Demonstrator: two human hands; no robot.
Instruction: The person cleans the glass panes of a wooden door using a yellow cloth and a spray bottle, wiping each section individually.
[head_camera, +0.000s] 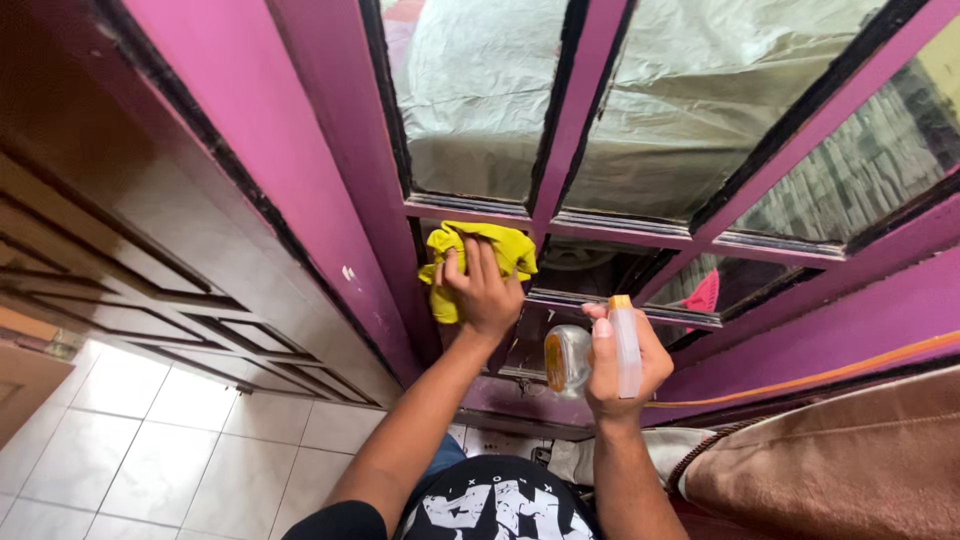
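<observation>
My left hand (484, 288) presses a yellow cloth (508, 247) flat against a lower glass pane of a magenta-framed window (580, 120). My right hand (622, 362) grips a clear spray bottle (568, 357) with an orange-tipped trigger head, held upright just below and right of the cloth, close to the window frame. Through the upper panes I see a grey cover draped over something outside.
A dark wooden panelled door (120, 260) stands open at the left. White floor tiles (150, 450) lie below it. A brown fabric-covered seat (840, 450) fills the bottom right corner. An orange cord (830, 370) runs along the wall under the window.
</observation>
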